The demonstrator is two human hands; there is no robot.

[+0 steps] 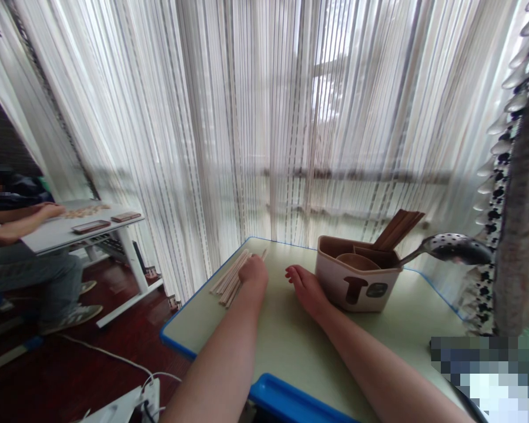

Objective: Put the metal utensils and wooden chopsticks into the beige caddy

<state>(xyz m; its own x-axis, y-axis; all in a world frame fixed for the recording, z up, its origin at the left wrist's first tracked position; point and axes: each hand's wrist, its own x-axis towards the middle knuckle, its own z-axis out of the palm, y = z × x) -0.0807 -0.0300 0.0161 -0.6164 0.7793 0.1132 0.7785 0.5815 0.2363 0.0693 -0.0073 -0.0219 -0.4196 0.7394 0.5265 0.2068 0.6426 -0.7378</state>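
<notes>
My left hand is closed over a pile of pale wooden chopsticks on the left side of the table. One light tip pokes out beyond its fingers, so it seems to grip a chopstick or more; the palm side is hidden. My right hand rests near the table's middle, fingers loosely bent and apart, with nothing visible in them. Right beside it stands a cream utensil holder with a brown inside. Dark brown chopsticks lean out of its back, and a metal slotted ladle sticks out to the right.
The pale green table has a blue edge and a blue tray at the front. Sheer curtains hang behind. At left, another person's hands are over a white table. A white cable crosses the floor.
</notes>
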